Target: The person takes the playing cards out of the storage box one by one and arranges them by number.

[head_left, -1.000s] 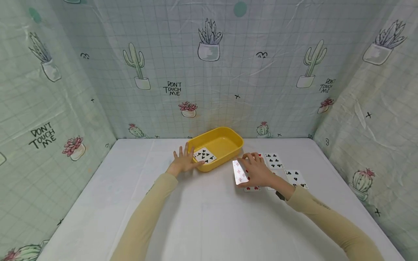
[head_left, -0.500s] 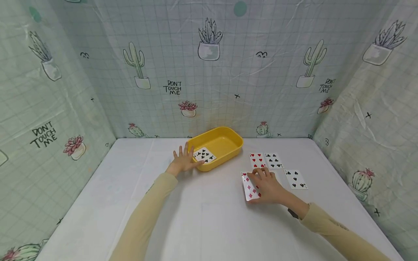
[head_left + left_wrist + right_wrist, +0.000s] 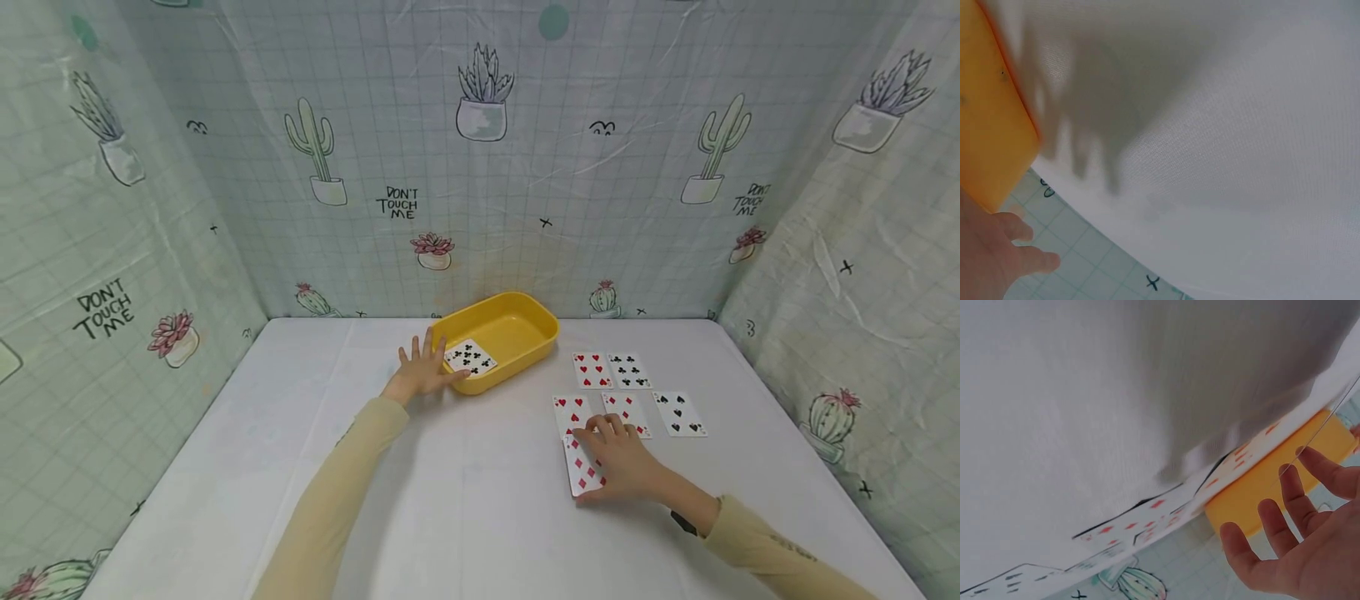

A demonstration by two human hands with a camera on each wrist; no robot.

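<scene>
My left hand (image 3: 422, 372) lies spread at the left end of a yellow tray (image 3: 537, 353), its thumb along the near rim. Inside the tray is a clubs playing card (image 3: 470, 357). My right hand (image 3: 624, 460) pinches a diamonds playing card (image 3: 581, 468) by its edges, between the fingertips and thumb. The held card overlaps the lower part of a hearts card (image 3: 570, 410) in the head view. In the right wrist view, that hand's fingers (image 3: 1270, 525) are bent, and the held card shows edge-on as a thin line. Another diamonds card (image 3: 617, 405) lies just beyond the hand.
Behind these lie a six of hearts (image 3: 592, 371) and a six of clubs (image 3: 629, 371), side by side. A five of spades (image 3: 680, 414) lies to the right. The white table (image 3: 465, 517) is enclosed by a cactus-print cloth (image 3: 480, 183) at the back and sides.
My right hand has brought the diamonds card from near the tray toward me and slightly right, uncovering the hearts and diamonds cards on the table. My left hand has stayed put.
</scene>
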